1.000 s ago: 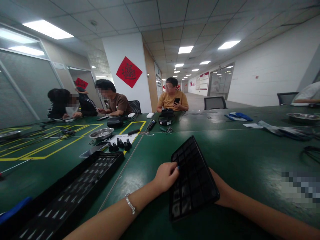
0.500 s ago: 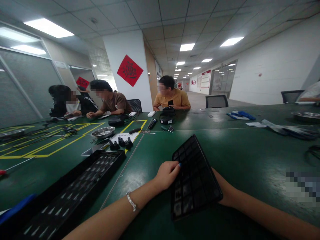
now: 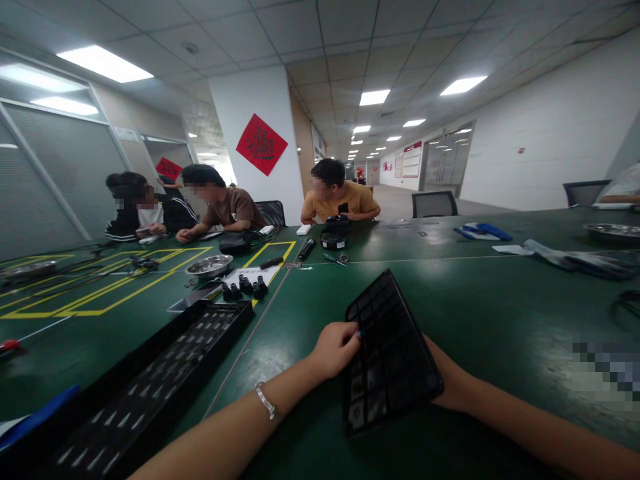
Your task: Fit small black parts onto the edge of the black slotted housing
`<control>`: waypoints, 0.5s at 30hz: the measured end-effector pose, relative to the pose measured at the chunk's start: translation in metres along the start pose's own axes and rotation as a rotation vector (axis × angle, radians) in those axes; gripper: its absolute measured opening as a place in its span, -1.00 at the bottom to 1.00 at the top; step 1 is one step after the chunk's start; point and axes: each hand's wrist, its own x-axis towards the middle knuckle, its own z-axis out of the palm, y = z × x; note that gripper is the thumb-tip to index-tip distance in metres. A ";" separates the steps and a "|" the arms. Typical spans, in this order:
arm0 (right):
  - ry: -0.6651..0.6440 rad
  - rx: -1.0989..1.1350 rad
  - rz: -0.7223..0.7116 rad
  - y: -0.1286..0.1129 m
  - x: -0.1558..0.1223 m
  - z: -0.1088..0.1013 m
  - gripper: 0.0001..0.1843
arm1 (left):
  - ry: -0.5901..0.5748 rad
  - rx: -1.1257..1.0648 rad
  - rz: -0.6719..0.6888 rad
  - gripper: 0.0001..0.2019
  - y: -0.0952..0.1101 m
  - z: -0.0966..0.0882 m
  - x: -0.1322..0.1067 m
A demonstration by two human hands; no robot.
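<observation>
A black tray (image 3: 387,353) divided into many small compartments is held tilted up above the green table, its open face turned towards me. My left hand (image 3: 336,347) is closed at its left edge, the thumb over the front face and the other fingers mostly hidden. A small blue spot shows at the thumb tip. Behind the right edge, my right hand (image 3: 450,380) supports the tray, its fingers hidden by it. Left of my hands lies a long black case (image 3: 200,360) with rows of small pale pointed shapes inside. Several black cylindrical fittings (image 3: 245,287) stand beyond it.
The green table (image 3: 480,313) carries a metal bowl (image 3: 210,267), a grey tray (image 3: 193,298), a black cylinder (image 3: 307,249) and scissors-like tools (image 3: 336,257). Blue-and-white gloves (image 3: 483,231) lie at the far right. Several people sit across the table, one in a yellow shirt (image 3: 357,200).
The view has shifted slightly, and my left thumb has moved a little at the tray's face. The tray and my right hand stay nearly where they were.
</observation>
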 end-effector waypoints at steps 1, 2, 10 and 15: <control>-0.003 -0.009 0.004 0.001 -0.001 0.000 -0.56 | -0.001 -0.008 0.006 -0.72 0.000 0.000 0.000; -0.002 -0.017 0.010 0.002 -0.001 0.001 -0.56 | -0.002 -0.021 0.012 -0.72 -0.001 0.000 0.001; 0.022 -0.026 0.042 0.004 -0.003 0.003 -0.55 | -0.038 -0.152 0.030 -0.68 -0.005 -0.002 0.001; 0.003 -0.050 0.023 0.000 -0.001 0.000 -0.54 | 0.023 -0.179 -0.081 -0.54 -0.001 0.000 -0.002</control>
